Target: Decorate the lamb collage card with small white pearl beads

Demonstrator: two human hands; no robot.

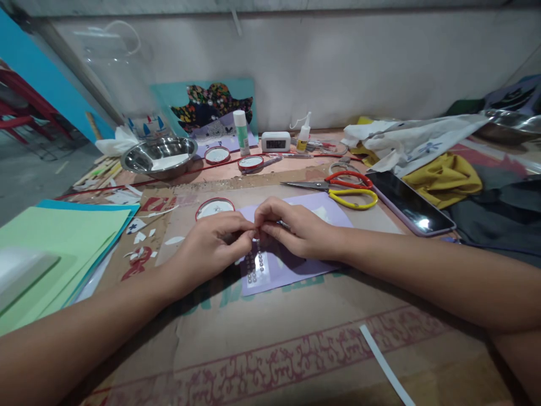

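Over a purple paper sheet point(304, 273), my two hands meet, fingertips almost touching. A clear sheet of small round stick-on gems point(257, 273) lies on the paper's left part, its upper end reaching the fingertips. My left hand point(213, 242) is closed, thumb and forefinger pinching at that upper end. My right hand point(302, 228) is closed too, its fingertips pressed together beside the left ones; what they hold is too small to make out. Just behind the hands sits a red-rimmed round lid point(214, 207) with white inside. Pale shapes on the purple paper are partly covered by my right hand.
Scissors point(333, 189) with red and yellow handles and a phone point(412, 203) lie at right. Behind stand a glue stick point(242, 132), a small clock point(276, 142), a glue bottle point(303, 135) and a metal bowl point(160, 158). Green paper point(63, 237) is stacked left; a white strip point(384, 363) lies in front.
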